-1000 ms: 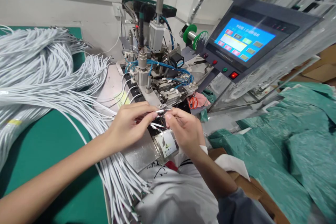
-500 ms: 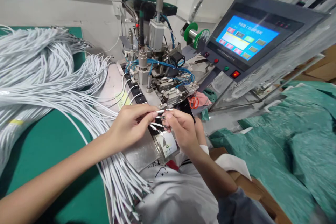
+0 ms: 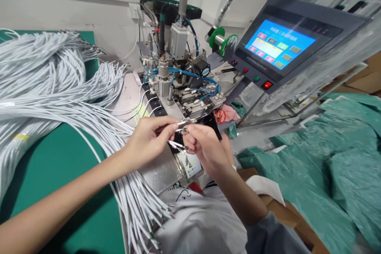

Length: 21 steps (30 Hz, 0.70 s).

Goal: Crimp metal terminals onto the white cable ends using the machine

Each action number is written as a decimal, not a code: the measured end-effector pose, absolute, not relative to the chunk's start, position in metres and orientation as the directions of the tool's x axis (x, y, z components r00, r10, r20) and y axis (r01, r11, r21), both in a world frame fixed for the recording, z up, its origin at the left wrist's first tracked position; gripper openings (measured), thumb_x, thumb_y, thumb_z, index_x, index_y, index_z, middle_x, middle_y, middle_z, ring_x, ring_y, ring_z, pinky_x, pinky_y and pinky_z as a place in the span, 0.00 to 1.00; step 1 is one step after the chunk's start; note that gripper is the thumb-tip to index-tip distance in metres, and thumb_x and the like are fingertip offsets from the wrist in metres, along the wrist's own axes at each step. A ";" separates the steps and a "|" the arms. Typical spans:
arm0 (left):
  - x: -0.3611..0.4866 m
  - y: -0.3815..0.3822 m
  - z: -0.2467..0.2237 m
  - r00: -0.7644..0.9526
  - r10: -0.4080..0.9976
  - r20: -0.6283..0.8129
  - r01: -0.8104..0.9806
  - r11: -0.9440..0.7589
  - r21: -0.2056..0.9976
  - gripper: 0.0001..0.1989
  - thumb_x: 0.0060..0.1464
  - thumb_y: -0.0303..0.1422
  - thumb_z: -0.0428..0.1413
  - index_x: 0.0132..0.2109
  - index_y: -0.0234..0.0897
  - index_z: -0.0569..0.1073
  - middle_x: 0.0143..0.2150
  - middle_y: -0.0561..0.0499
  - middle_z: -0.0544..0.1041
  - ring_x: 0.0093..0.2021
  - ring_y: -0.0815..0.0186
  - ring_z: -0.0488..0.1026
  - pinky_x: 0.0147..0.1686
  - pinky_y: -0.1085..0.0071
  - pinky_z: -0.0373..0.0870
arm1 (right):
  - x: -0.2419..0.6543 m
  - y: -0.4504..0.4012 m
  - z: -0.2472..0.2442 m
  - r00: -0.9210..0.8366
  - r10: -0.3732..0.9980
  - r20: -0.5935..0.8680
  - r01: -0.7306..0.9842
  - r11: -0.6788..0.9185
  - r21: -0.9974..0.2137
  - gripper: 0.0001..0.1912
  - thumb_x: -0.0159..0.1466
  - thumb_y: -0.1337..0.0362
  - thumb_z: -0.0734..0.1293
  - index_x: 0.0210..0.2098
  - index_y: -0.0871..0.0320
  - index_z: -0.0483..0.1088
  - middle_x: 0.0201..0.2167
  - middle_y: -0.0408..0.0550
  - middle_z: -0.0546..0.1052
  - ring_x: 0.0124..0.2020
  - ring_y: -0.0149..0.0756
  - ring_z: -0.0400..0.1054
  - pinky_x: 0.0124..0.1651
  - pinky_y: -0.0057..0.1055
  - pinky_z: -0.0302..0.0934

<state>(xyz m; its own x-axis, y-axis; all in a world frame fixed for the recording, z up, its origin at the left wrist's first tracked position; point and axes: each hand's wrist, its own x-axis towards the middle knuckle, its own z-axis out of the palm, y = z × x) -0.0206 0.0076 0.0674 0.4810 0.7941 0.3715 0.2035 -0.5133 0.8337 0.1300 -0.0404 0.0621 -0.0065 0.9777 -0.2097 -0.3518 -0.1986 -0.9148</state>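
While left fingers (image 3: 167,131) as before, right fingers (image 3: 195,131) now at lower cable tip (image 3: 183,130).

Smooth, plastic-looking cables (image 3: 133,196)

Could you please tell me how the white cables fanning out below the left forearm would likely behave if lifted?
The white cables would probably bend readily yet keep some spring, since they run in long, smooth curves. They may splay apart, as their ends spread separately. Lifting one might drag neighbours, because many overlap.
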 end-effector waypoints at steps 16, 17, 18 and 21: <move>-0.021 0.006 0.067 0.473 0.801 0.367 0.242 -0.519 0.820 0.11 0.57 0.31 0.50 0.33 0.34 0.76 0.21 0.56 0.70 0.21 0.75 0.64 0.20 0.81 0.60 | 0.129 -0.042 0.049 0.177 0.958 0.226 0.102 0.211 -0.972 0.11 0.62 0.59 0.62 0.28 0.59 0.70 0.19 0.40 0.66 0.20 0.25 0.55 0.24 0.24 0.53; -0.020 0.005 0.068 0.477 0.801 0.361 0.245 -0.515 0.821 0.11 0.57 0.31 0.50 0.33 0.34 0.76 0.21 0.55 0.71 0.21 0.75 0.64 0.20 0.81 0.60 | 0.129 -0.041 0.048 0.180 0.957 0.229 0.105 0.213 -0.971 0.11 0.62 0.59 0.62 0.28 0.59 0.70 0.19 0.40 0.65 0.20 0.25 0.55 0.24 0.24 0.53; -0.020 0.005 0.068 0.480 0.800 0.360 0.242 -0.515 0.822 0.12 0.57 0.31 0.50 0.33 0.34 0.76 0.21 0.55 0.71 0.21 0.75 0.64 0.21 0.81 0.60 | 0.129 -0.041 0.048 0.182 0.956 0.229 0.108 0.212 -0.971 0.11 0.62 0.59 0.62 0.28 0.59 0.70 0.18 0.39 0.65 0.20 0.25 0.55 0.23 0.24 0.53; -0.019 0.006 0.069 0.459 0.797 0.394 0.232 -0.535 0.813 0.11 0.57 0.31 0.50 0.33 0.33 0.76 0.22 0.55 0.71 0.21 0.75 0.64 0.21 0.81 0.60 | 0.130 -0.043 0.049 0.173 0.958 0.227 0.112 0.210 -0.971 0.13 0.63 0.59 0.61 0.27 0.60 0.70 0.19 0.40 0.65 0.21 0.26 0.58 0.25 0.25 0.55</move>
<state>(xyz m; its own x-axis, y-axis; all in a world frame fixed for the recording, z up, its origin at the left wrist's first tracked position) -0.0194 0.0057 0.0688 0.4586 0.7967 0.3936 0.2317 -0.5348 0.8126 0.1300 -0.0426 0.0492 0.1732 0.9584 0.2267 0.1122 0.2095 -0.9713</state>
